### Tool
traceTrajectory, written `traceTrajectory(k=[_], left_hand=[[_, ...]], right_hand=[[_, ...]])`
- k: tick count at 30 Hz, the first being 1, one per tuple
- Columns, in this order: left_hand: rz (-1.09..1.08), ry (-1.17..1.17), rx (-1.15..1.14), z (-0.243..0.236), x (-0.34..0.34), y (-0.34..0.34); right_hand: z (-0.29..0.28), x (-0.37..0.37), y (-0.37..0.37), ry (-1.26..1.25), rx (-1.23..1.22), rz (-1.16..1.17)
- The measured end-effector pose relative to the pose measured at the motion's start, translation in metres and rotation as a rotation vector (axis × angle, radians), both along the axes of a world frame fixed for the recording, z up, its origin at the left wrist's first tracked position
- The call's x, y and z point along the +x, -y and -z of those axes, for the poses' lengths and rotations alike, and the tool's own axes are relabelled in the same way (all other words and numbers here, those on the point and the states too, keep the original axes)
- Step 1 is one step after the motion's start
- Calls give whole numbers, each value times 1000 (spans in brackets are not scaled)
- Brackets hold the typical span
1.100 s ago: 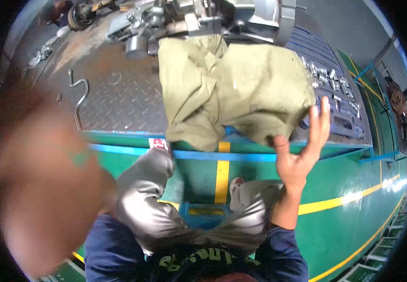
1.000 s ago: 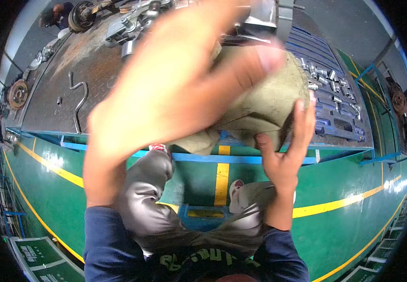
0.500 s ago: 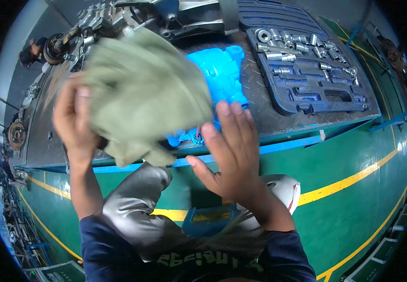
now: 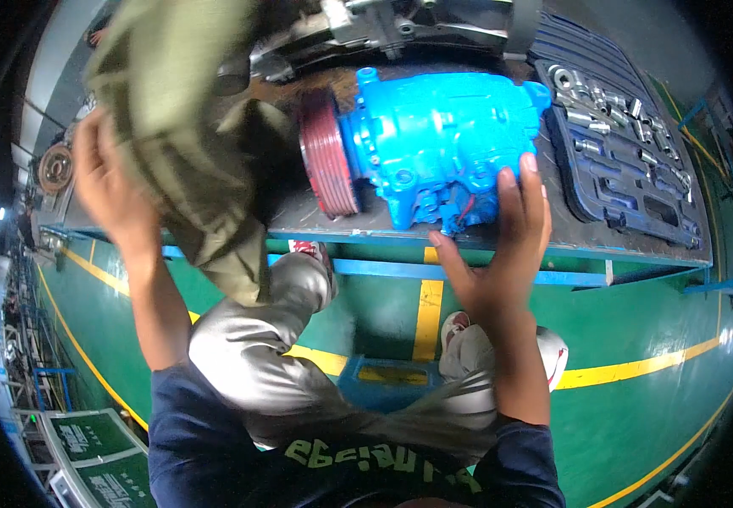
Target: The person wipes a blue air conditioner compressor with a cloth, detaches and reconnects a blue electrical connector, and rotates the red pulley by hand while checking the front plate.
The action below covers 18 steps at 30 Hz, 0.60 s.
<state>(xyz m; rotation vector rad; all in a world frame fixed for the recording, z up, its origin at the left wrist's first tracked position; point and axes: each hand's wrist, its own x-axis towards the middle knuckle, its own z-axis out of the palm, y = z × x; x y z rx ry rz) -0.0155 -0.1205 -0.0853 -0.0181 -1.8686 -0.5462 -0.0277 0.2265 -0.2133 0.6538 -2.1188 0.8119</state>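
Note:
My left hand (image 4: 119, 190) grips a crumpled olive-green cloth (image 4: 184, 144) by its left side, and the cloth is blurred by motion. Its folds hang over the table's front edge, and part of the tabletop lies hidden behind it. A blue compressor (image 4: 447, 123) with a ribbed red pulley (image 4: 328, 152) on its left end lies on the table in front of me. My right hand (image 4: 502, 241) is open, fingers stretched out, at the compressor's lower right end. The fingertips overlap the blue housing; whether they touch it I cannot tell.
An open blue socket case (image 4: 629, 161) with several chrome sockets lies on the table (image 4: 569, 241) to the right. Large metal machine parts (image 4: 392, 30) stand at the back. Below are a green floor with yellow lines and a blue stool (image 4: 387, 381) between my legs.
The cloth has moved up and left in my left hand, uncovering the compressor's red pulley. My right hand remains open near the compressor's right end. The view has shifted left.

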Motion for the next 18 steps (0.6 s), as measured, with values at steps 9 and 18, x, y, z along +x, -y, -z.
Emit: traceTrajectory(k=[9,18], left_hand=[[315,552,-240,128,-69,0],[66,605,-472,121,-93,7]], right_hand=[[-4,1,9,-59,46,32],[-10,5,10,-26,42,64]])
